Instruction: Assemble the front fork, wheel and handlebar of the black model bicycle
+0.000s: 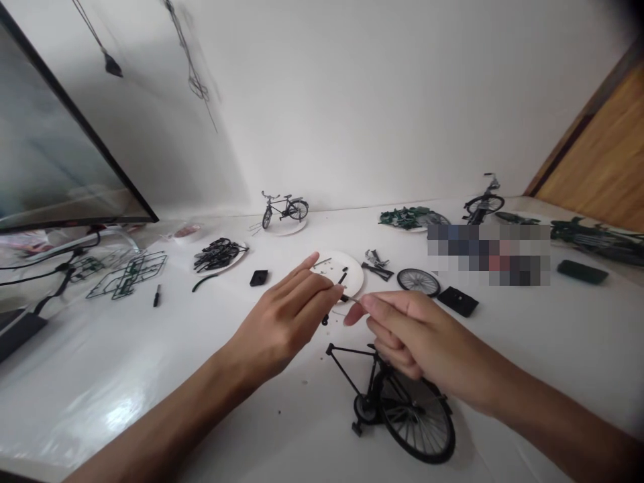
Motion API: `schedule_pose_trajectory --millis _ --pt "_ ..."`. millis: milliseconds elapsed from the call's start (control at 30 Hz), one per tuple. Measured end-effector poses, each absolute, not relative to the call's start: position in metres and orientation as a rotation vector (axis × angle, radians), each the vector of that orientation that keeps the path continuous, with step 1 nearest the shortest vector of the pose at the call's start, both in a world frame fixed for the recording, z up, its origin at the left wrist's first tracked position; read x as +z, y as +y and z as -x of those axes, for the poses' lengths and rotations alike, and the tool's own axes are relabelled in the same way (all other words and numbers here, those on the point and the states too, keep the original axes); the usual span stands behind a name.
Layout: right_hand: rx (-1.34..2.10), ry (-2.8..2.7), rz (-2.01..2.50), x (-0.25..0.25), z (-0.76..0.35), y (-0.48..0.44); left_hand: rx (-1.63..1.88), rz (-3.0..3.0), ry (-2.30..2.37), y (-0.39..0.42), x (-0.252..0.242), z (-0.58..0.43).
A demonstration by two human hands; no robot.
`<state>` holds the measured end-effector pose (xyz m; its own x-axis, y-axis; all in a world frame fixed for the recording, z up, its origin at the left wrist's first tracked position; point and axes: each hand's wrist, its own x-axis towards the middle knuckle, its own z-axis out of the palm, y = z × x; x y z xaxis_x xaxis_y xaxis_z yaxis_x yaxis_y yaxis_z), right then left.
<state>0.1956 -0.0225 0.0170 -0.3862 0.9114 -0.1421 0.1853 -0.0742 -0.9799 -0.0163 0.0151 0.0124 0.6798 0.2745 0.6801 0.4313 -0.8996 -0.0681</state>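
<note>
Model bicycle stands half-built on the white tabletop, one wheel fitted and a loose wheel lying beyond, while the left hand and right hand pinch a tiny dark part above a white plate.

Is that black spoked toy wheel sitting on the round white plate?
No, the black spoked toy wheel lies on the white table, away from the round white plate.

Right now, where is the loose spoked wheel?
In the head view, the loose spoked wheel sits right of centre on the white table, just beyond the right hand, between a white plate and a black rectangular piece.
</note>
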Motion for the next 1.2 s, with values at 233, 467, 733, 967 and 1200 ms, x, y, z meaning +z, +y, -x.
schedule_pose_trajectory --millis 233,467,733,967,1200 --pt "0.634 -2.117 1.33 0.012 -0.2 -0.023 -1.177 2.718 -0.641 0.017 0.005 0.014" --pt "1.852 -1.336 1.072 0.025 -0.191 -0.019 -1.059 2.626 -0.577 0.018 0.013 0.017" --pt "0.547 -2.135 1.297 0.014 -0.195 -0.019 -1.135 2.615 -0.654 0.021 0.011 0.013" --pt "0.416 -2.171 1.344 0.008 -0.202 -0.013 -1.264 2.989 -0.847 0.021 0.014 0.018" --pt "0.325 -2.194 1.315 0.009 -0.198 -0.017 -1.68 3.273 -1.187 0.02 0.012 0.011"
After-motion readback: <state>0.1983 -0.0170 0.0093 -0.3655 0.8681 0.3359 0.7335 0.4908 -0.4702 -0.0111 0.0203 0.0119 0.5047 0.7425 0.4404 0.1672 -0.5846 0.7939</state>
